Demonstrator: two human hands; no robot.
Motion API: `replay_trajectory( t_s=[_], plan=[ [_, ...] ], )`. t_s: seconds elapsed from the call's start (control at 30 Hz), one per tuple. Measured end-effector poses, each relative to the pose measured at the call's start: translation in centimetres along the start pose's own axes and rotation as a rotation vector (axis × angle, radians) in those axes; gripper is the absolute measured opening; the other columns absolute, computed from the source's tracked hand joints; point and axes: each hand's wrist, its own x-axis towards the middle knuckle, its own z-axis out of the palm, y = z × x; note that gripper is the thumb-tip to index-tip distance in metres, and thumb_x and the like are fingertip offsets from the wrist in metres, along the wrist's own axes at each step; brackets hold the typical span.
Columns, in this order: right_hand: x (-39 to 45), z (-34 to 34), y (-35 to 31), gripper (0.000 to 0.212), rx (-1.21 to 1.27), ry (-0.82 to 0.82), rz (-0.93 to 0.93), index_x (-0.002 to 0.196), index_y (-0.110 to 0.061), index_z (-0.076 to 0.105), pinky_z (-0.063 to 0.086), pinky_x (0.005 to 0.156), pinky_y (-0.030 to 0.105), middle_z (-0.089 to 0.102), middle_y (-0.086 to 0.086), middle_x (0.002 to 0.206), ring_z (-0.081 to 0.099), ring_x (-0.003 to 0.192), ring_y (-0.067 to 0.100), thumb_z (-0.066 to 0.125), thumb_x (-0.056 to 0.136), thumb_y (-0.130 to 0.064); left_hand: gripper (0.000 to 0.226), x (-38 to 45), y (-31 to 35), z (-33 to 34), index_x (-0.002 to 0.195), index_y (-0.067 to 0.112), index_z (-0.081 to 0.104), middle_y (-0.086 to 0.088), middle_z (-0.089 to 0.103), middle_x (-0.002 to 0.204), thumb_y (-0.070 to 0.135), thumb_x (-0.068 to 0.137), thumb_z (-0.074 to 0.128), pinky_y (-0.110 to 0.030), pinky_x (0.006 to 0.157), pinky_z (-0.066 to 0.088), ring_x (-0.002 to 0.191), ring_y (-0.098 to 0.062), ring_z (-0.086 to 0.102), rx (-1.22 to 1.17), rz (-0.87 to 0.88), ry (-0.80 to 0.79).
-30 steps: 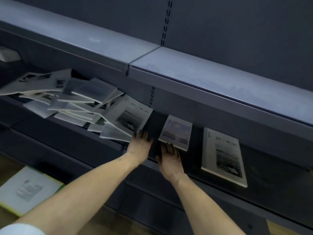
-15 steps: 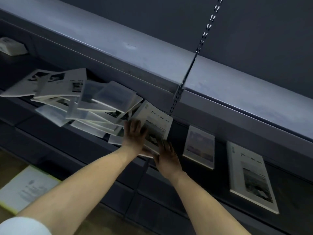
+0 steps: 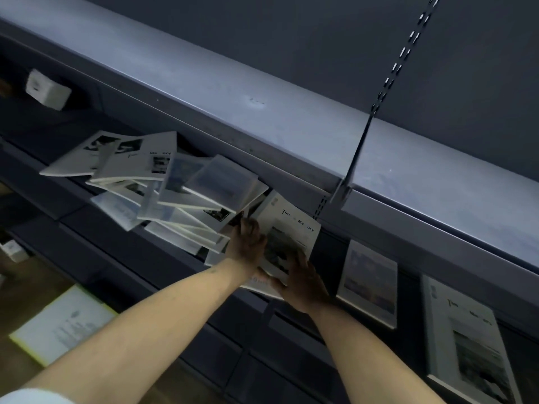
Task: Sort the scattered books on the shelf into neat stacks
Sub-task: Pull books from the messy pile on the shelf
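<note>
On the dark grey metal shelf (image 3: 163, 258) a loose heap of pale, thin paperback books (image 3: 175, 193) sprawls at the left, fanned and overlapping at odd angles. At the heap's right edge lies a white book with a black-and-white photo cover (image 3: 287, 228), tilted. The left hand (image 3: 248, 243) presses flat on that book's left side, fingers spread, and the right hand (image 3: 303, 278) grips its near right corner, so both hands hold this one book. To the right, well apart from the heap, a small pale book with a bluish picture (image 3: 369, 282) lies flat, and a larger white photo-cover book (image 3: 469, 336) lies just beside it.
</note>
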Motion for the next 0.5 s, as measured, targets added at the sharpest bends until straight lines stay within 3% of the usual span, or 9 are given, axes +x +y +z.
replay_trajectory(
  t_s=[0.07,0.23,0.33,0.5],
  plan=[
    [0.2,0.1,0.0,0.09,0.001,-0.011,0.006,0.151,-0.036,0.007,0.046,0.102,0.05,0.008,-0.001,0.159,0.034,0.137,0.035,0.048,0.08,-0.074,0.07,0.0,0.0,0.0,0.152,0.016,0.026,-0.02,0.004,0.159,0.033,0.092,0.058,-0.053,0.117,0.016,0.146,-0.044,0.0,-0.009,0.0,0.012],
    [-0.6,-0.2,-0.6,0.097,0.033,-0.016,0.05,0.152,-0.036,0.006,0.039,0.107,0.051,0.008,-0.003,0.16,0.027,0.141,0.035,0.039,0.076,-0.087,0.099,-0.2,0.1,0.1,0.154,0.017,0.016,-0.02,0.004,0.159,0.065,0.08,0.059,-0.054,0.117,0.015,0.145,-0.044,0.003,0.052,0.032,-0.083],
    [-1.7,-0.6,-0.8,0.111,0.058,-0.031,0.071,0.152,-0.036,0.006,0.035,0.11,0.052,0.005,-0.006,0.161,0.02,0.143,0.032,0.031,0.064,-0.099,0.092,-1.2,0.2,0.6,0.154,0.017,0.015,-0.019,0.008,0.159,0.064,0.085,0.055,-0.051,0.116,0.02,0.144,-0.043,0.008,0.054,0.052,-0.065],
    [-3.3,-0.4,-1.2,0.11,0.065,-0.046,0.131,0.151,-0.035,0.012,0.031,0.113,0.048,0.006,-0.009,0.16,0.017,0.144,0.028,0.04,0.064,-0.097,0.102,-2.7,0.8,1.6,0.153,0.015,0.017,-0.015,0.014,0.158,0.071,0.078,0.058,-0.05,0.113,0.026,0.144,-0.039,0.014,-0.065,0.065,-0.059]
  ],
)
